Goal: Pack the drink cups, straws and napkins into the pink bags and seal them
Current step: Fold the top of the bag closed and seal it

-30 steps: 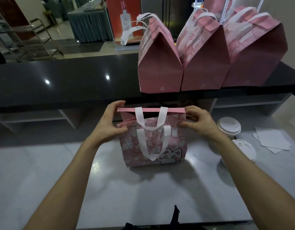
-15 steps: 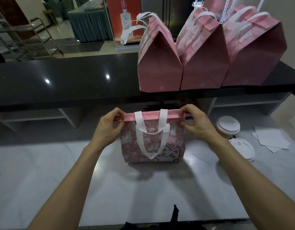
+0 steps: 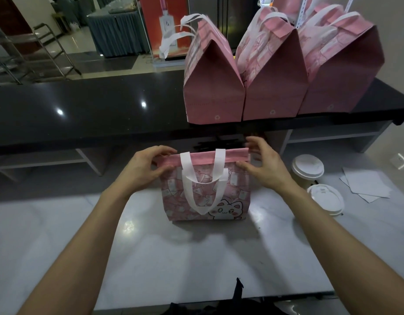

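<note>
A pink bag [image 3: 232, 196] with white handles and a cartoon cat stands upright on the grey counter [image 3: 196, 258]. Its top flap is folded flat and closed. My left hand [image 3: 144, 169] pinches the flap's left end. My right hand [image 3: 262, 164] holds the flap's right end, thumb on the front and fingers over the top. What is inside the bag is hidden. A lidded drink cup [image 3: 308, 169] stands to the right of the bag, and a second white lid [image 3: 326, 198] lies in front of it.
Three closed pink bags [image 3: 273, 87] stand in a row on the black upper shelf [image 3: 94, 110] behind. White napkins [image 3: 367, 185] lie at the counter's right. A dark object [image 3: 238, 289] pokes up at the near edge.
The open flap was folded down and pressed shut along the top of the bag. Both hands moved up to its two ends. The bag shifted slightly away from me.
</note>
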